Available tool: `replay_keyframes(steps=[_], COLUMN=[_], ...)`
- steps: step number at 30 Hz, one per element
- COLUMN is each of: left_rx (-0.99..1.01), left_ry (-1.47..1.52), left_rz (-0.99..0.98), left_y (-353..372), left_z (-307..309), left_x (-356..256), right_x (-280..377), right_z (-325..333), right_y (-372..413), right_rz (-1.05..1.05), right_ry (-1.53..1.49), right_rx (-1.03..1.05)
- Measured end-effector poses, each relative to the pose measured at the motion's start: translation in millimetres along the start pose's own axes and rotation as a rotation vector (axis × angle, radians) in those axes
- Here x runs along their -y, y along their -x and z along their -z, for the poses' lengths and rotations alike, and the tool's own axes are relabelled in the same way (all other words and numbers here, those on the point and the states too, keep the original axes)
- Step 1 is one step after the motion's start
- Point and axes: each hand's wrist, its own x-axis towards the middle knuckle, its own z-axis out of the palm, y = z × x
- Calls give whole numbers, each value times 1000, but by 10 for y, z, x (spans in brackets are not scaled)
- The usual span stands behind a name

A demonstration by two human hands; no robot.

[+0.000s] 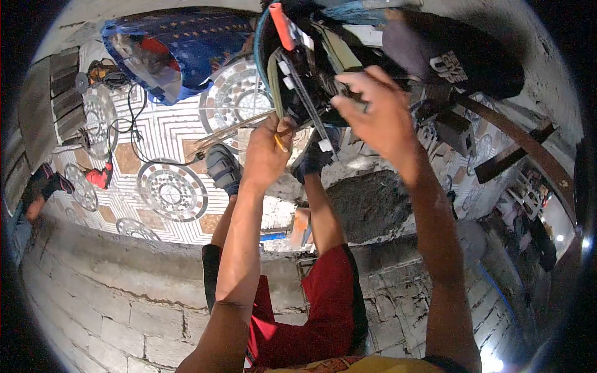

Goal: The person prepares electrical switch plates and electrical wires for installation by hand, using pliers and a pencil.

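My left hand (267, 149) is closed, with the end of a thin yellow pencil-like stick (281, 143) showing from its fingers. It sits at the near edge of a dark bag (292, 112) with olive-green straps (336, 48). My right hand (379, 115) hovers over the bag's right side, slightly blurred, fingers apart and nothing visible in them. Between the hands, a long dark bar with white pieces (305, 93) slants out of the bag. Near its top stands an orange-red handle (282, 26). Other contents of the bag are hard to make out.
A blue sack (186, 40) lies at the back left, near a cable (134, 121) on the patterned floor (149, 149). A heap of grey mortar or sand (367, 205) lies near my feet. Crossed wooden or metal bars (516, 149) stand right. Someone's foot (56, 180) shows far left.
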Motion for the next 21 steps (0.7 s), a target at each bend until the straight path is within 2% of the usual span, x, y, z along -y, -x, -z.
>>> replay_keyframes(steps=[2,4,6,9,10,12,13,14,15,16,17,19,20,21], left_rx=[-48,-15,-26,10,-23,5,14,28,38,30,33,36,36,6], left_ry=[125,266,276,396,313,314,314,314,312,310,338,415,421,562], left_rz=[-73,-5,-17,65,47,-36,-37,64,167,170,132,24,20,68], left_y=[-2,5,19,12,18,-27,-19,-13,-3,-1,-1,6,28,59], left_z=[-41,-13,-50,-55,-59,-42,-53,-33,-9,-5,-9,-41,-76,-107], left_x=[7,-70,83,133,143,157,139,35,-18,11,58,52,3,-57], right_x=[-90,-263,-446,-449,-404,-302,-271,-177,-23,108,122,283,439,588], right_z=[-136,-130,-80,-64,-80,-111,-75,27,149,198,55,-205,-317,-481], right_y=[20,-84,-250,-462,-498,-482,-484,-478,-450,-395,-239,114,244,386], right_rz=[106,78,101,57,67,75,75,74,-109,-287,-256,-124,-110,-121], right_ry=[181,219,123,220,279,301,212,211,14,-183,-235,-81,-70,-119], right_rx=[-33,-1,70,74,76,-64,-56,-57,111,283,239,191,188,159])
